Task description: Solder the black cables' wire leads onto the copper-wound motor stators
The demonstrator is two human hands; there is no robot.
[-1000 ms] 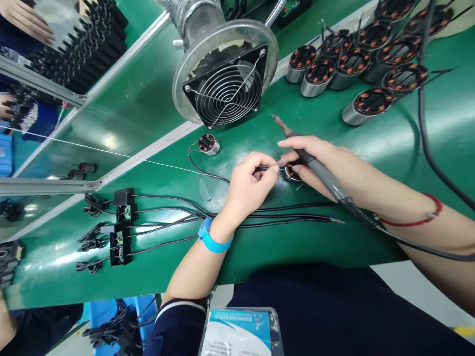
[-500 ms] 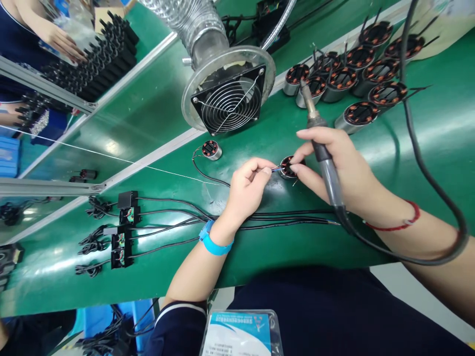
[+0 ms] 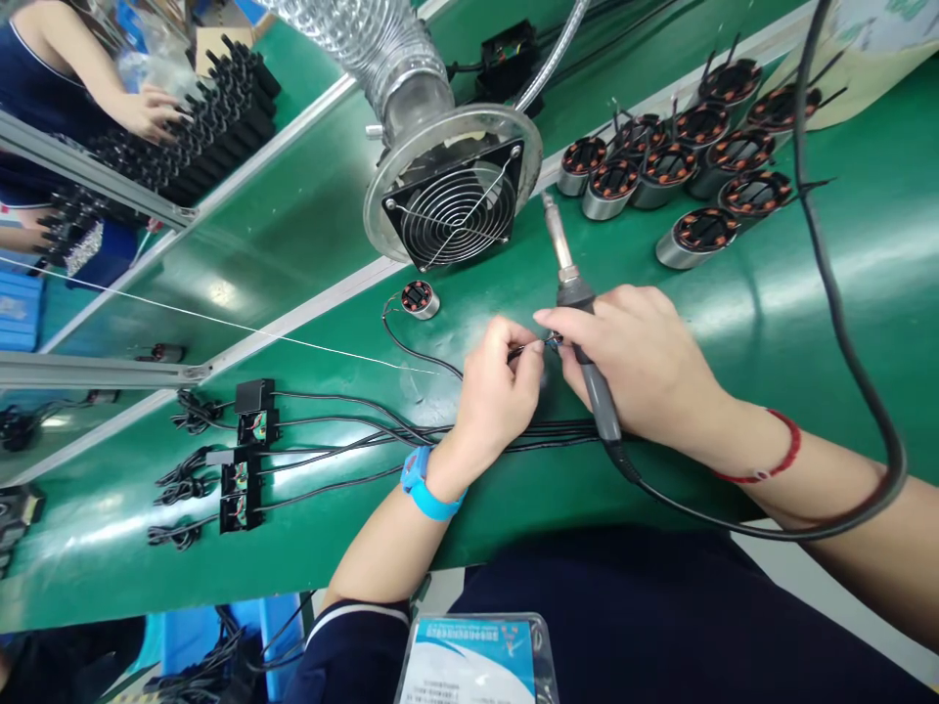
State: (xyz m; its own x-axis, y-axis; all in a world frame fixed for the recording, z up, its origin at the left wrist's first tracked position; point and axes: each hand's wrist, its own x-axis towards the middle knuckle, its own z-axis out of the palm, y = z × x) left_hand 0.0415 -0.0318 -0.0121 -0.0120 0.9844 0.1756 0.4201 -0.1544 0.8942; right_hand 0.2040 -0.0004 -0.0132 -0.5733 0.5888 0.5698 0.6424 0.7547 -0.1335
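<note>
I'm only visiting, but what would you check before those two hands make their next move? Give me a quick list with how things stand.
1. Left hand gripping the black cable: ok, pinched between thumb and finger.
2. Right hand holding the soldering iron: ok, its handle lies in the grip.
3. Iron's tip aimed away from both hands: ok.
4. Iron's cord clear of the right forearm: not ok, it crosses over it.
5. Wires placed properly: cannot tell, mostly covered by the hands.
6. Duct fan running: cannot tell from a still picture.
</note>
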